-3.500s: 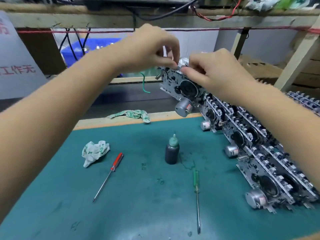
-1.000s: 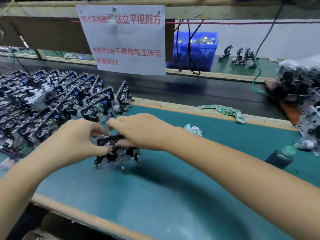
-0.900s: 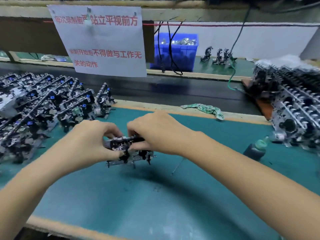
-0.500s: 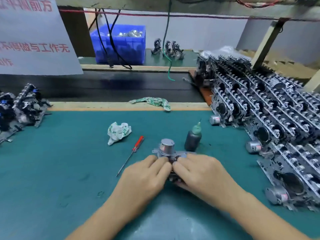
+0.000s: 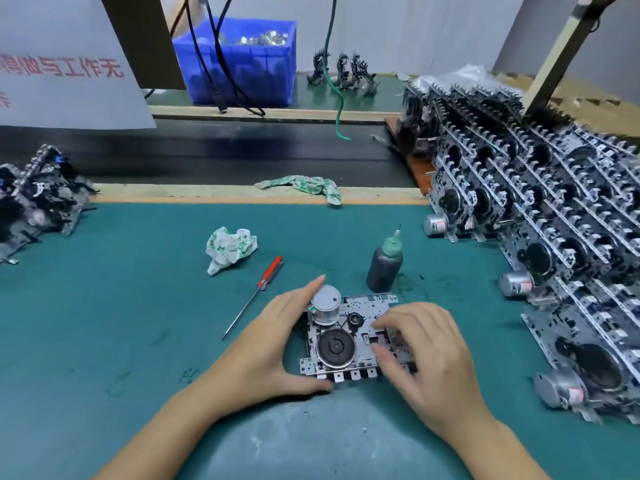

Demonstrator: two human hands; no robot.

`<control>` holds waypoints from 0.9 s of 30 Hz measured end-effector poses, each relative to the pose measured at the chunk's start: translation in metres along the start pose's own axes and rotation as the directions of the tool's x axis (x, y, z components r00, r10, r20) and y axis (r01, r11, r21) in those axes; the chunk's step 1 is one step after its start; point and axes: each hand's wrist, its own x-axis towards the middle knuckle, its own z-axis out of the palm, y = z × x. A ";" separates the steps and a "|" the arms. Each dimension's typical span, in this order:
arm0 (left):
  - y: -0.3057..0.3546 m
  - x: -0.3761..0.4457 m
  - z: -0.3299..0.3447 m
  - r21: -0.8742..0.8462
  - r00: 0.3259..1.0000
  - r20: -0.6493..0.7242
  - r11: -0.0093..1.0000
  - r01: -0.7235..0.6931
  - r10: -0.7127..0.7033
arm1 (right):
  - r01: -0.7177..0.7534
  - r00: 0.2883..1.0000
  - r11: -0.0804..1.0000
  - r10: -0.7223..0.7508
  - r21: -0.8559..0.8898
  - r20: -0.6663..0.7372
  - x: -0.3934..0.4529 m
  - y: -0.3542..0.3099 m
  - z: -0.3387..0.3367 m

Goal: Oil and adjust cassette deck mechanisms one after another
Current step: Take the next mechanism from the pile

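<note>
Shiny metal cassette mechanism (image 5: 349,336), matt teal mat (image 5: 121,306), crumpled cloth rag (image 5: 230,249), glossy red plastic screwdriver handle (image 5: 271,271)
</note>
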 end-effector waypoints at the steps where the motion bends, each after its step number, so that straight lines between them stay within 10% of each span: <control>1: 0.001 0.000 0.000 -0.011 1.000 -0.006 1.000 -0.001 0.001 | -0.050 0.999 0.998 0.050 0.024 0.010 0.000 0.001 0.001; 7: 0.001 -0.002 0.000 -0.065 0.999 -0.012 0.997 0.034 -0.035 | -0.319 0.948 0.934 0.312 0.162 0.066 -0.002 0.009 0.002; 27: 0.014 0.004 0.005 0.156 0.995 -0.082 0.985 0.077 -0.065 | -0.439 0.898 0.866 0.415 0.241 0.147 -0.001 0.010 0.007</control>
